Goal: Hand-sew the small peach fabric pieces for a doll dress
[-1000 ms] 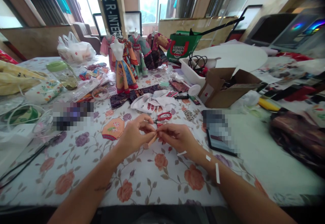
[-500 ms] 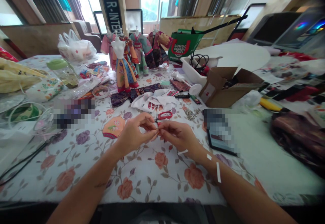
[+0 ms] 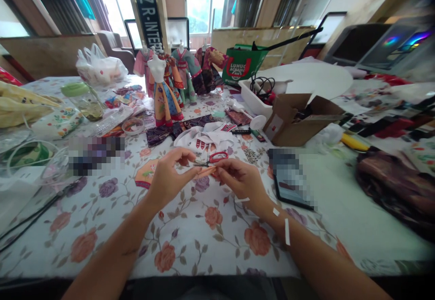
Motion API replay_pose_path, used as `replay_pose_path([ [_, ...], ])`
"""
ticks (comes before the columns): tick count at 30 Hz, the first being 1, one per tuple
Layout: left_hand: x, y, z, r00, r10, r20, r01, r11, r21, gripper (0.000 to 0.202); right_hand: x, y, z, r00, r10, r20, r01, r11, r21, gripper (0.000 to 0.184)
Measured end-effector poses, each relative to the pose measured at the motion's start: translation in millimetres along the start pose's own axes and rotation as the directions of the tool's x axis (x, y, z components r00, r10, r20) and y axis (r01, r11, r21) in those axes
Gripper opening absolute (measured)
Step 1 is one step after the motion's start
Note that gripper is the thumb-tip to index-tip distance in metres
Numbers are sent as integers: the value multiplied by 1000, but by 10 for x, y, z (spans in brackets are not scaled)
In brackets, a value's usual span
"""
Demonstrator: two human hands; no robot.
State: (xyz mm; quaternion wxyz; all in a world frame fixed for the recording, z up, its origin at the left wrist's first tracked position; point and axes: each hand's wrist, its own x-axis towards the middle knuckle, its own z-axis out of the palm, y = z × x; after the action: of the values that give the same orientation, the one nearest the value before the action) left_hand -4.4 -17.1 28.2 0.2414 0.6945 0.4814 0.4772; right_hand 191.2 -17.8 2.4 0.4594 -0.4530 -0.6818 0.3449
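My left hand is just above the table at the centre, its thumb and index finger apart, with nothing I can make out between them. Facing it, my right hand has thumb and fingers pinched together; whatever they hold is too small to name. Just beyond the fingertips lie scissors with red handles, their blades pointing left toward my left hand. An orange fabric piece with a floral motif and red edge lies partly hidden behind my left hand. White cloth or paper scraps with red marks lie farther back.
Small dress forms in robes stand at the back. To the right are a pile of small metallic pieces, a dark tablet or phone, a cardboard box and a white bin. A lidded jar stands left.
My fingertips, close together before, have drawn apart; the left hand has shifted left and its thumb and index finger have spread. The whole view has shifted slightly.
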Motion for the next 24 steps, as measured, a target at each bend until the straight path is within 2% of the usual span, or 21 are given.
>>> replay_pose_path([
  [5,-43,9,32,993,-86,-83,84,996,-27,9,2,27,-6,998,4,-70,-8,999,-50,18],
  [9,-62,16,69,997,-37,-62,37,999,-6,11,5,38,-12,990,-33,-137,21,996,-88,18],
  [11,-60,11,86,997,-60,-50,58,998,-33,15,6,36,-11,985,-53,-162,40,995,-86,18],
  [18,-45,27,94,965,-261,-5,256,950,-181,21,-12,4,0,980,-80,-184,64,994,-92,17],
  [24,-49,-1,132,891,-438,116,445,798,-405,26,-30,4,13,972,-128,-195,101,985,-142,17],
])
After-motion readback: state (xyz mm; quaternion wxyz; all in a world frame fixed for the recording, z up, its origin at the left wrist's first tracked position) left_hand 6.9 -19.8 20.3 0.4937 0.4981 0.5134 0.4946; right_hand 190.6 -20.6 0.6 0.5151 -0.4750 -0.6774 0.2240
